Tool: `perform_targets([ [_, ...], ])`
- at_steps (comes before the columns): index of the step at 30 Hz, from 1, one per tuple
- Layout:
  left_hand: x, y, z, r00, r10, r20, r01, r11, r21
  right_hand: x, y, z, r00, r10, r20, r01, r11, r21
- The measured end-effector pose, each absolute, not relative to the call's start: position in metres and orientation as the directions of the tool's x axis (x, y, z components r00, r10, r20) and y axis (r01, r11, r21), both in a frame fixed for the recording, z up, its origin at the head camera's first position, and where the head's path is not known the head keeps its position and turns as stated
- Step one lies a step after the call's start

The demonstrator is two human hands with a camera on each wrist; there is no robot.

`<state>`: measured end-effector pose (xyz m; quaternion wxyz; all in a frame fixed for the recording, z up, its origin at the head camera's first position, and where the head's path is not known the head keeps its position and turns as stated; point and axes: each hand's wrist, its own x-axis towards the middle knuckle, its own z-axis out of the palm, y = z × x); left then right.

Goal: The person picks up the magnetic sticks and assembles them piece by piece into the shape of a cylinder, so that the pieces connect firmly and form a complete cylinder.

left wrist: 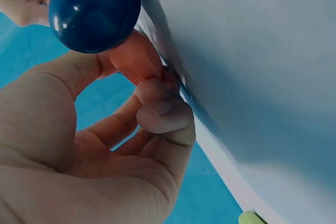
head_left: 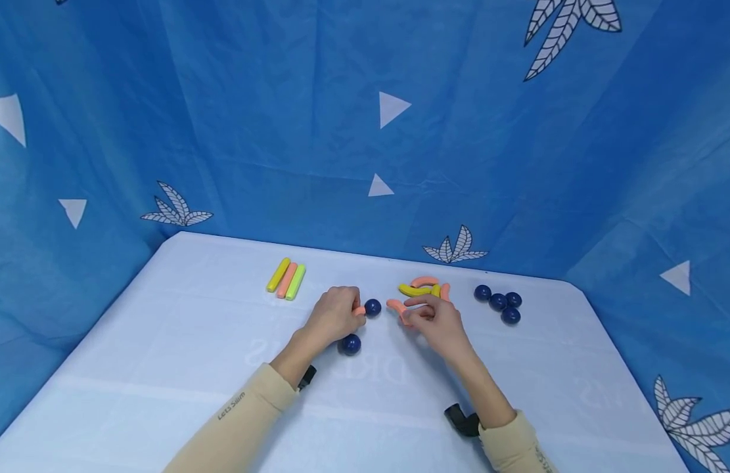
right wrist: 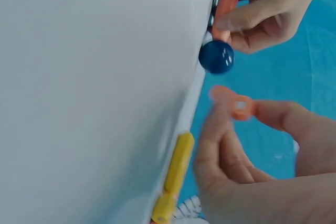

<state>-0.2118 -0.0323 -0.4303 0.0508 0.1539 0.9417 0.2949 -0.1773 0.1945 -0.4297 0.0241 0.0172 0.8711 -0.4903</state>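
Note:
My left hand (head_left: 334, 316) pinches a straight orange stick (right wrist: 227, 6) between thumb and fingers. A dark blue ball (right wrist: 216, 57) sits at one end of that stick, and another blue ball (head_left: 351, 344) is at its other end. To the right, my right hand (head_left: 438, 322) pinches a curved orange stick (head_left: 397, 307) by thumb and fingertips, held a short gap away from the nearer ball. In the right wrist view, a round end of the curved stick (right wrist: 241, 107) with a light centre faces the camera.
Behind my right hand lie curved yellow sticks (head_left: 413, 290) and curved orange sticks (head_left: 424, 281). Several blue balls (head_left: 497, 301) cluster farther right. At the back left, straight yellow (head_left: 278, 274), orange (head_left: 286, 280) and green (head_left: 296, 282) sticks lie side by side on the white table (head_left: 181, 315).

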Motion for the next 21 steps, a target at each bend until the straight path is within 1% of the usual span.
perform_targets([
  [2,-0.212,-0.031,-0.431,-0.946,0.323,-0.011,0.259,0.779,0.572,-0.177,0.195,-0.428,-0.989,-0.018,-0.148,0.128,0.410,-0.903],
  [4,-0.213,-0.030,-0.431,-0.945,0.325,-0.017,0.259,0.781,0.569,-0.178,0.196,-0.429,-0.976,-0.052,-0.212,0.184,0.328,-0.927],
  [7,-0.214,-0.028,-0.433,-0.944,0.328,-0.024,0.258,0.784,0.564,-0.177,0.196,-0.431,-0.961,-0.102,-0.258,0.222,0.276,-0.935],
  [9,-0.214,-0.027,-0.433,-0.944,0.329,-0.025,0.260,0.787,0.560,-0.177,0.195,-0.434,-0.961,-0.111,-0.253,0.209,0.306,-0.929],
  [15,-0.211,-0.027,-0.432,-0.935,0.354,-0.020,0.285,0.785,0.549,-0.175,0.194,-0.443,-0.982,-0.101,-0.160,0.085,0.517,-0.852],
  [17,-0.209,-0.027,-0.432,-0.933,0.360,-0.024,0.288,0.783,0.552,-0.175,0.193,-0.444,-0.987,-0.097,-0.129,0.054,0.553,-0.831],
  [21,-0.208,-0.027,-0.431,-0.932,0.360,-0.042,0.279,0.787,0.550,-0.175,0.193,-0.444,-0.991,-0.094,-0.094,0.022,0.584,-0.811],
])
